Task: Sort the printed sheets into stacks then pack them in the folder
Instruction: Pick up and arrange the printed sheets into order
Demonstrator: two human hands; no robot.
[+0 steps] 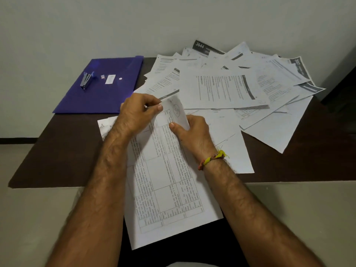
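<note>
Both forearms reach in from the near edge, converging at the table's (pixel 57 151) near-middle. Left hand (pixel 134 114) is knuckles up, fingers curled, thumb and forefinger pinching the far corner of the sheet (pixel 165 170). Right hand (pixel 192 132) sits just right of it, thumb on top of the same sheet, fingers wrapped under its right edge, closed on it. That corner curls up between the 2 hands, red pen marks on it. A yellow-red thread band (pixel 213 158) circles the right wrist.

The sheet is a printed table form, lying lengthwise toward the viewer, its near end overhanging the table edge over the lap. More white sheets lie under it.

The pile (pixel 231 83) of loose printed sheets fans out across the far right, touching the held sheet's far end. Purple folder (pixel 104 87) lies flat at far left, closed, apart from the hands. A stapler (pixel 86 80) rests on the folder.
</note>
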